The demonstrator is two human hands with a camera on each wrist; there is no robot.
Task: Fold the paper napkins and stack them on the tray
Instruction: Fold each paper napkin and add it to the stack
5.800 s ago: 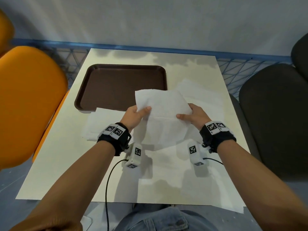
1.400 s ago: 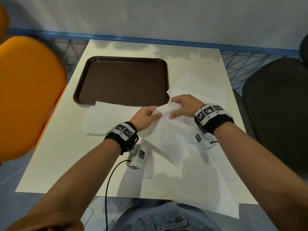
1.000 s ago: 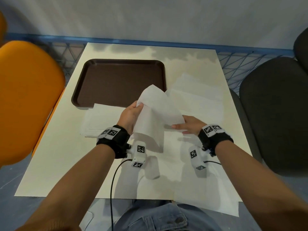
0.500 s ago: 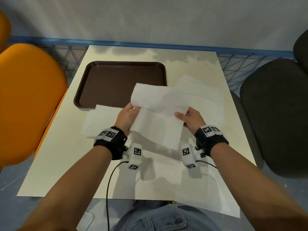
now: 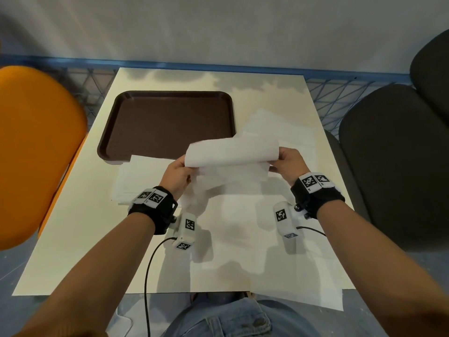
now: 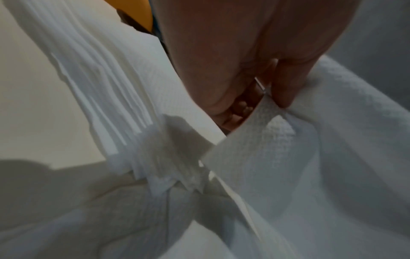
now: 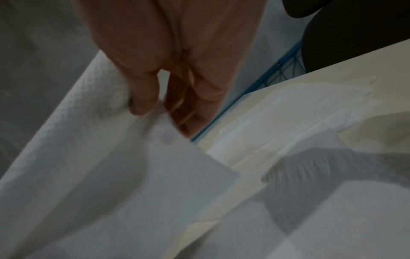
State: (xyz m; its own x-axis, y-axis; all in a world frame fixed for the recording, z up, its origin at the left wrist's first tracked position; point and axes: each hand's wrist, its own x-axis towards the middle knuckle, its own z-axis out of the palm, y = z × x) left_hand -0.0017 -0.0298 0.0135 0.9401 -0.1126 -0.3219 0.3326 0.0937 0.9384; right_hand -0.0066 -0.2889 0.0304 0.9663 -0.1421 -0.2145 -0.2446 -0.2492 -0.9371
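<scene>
Napkin (image 5: 230, 152) is up in the air over the table (image 5: 73, 239), just in front of the brown tray (image 5: 170, 122), top half curling over toward me. My left hand (image 5: 176, 175) pinches its left edge and my right hand (image 5: 288, 161) pinches the right edge, so each grip is closed on paper. Tray looks bare. More napkins (image 5: 138, 181) lie flat at my left, others to the right. To fold well I'd bring the far edge down onto the near edge, match corners before creasing, keep tension even. Wrist views are blurry, so layers possibly already doubled, can't confirm. Thin paper, so no tugging.
</scene>
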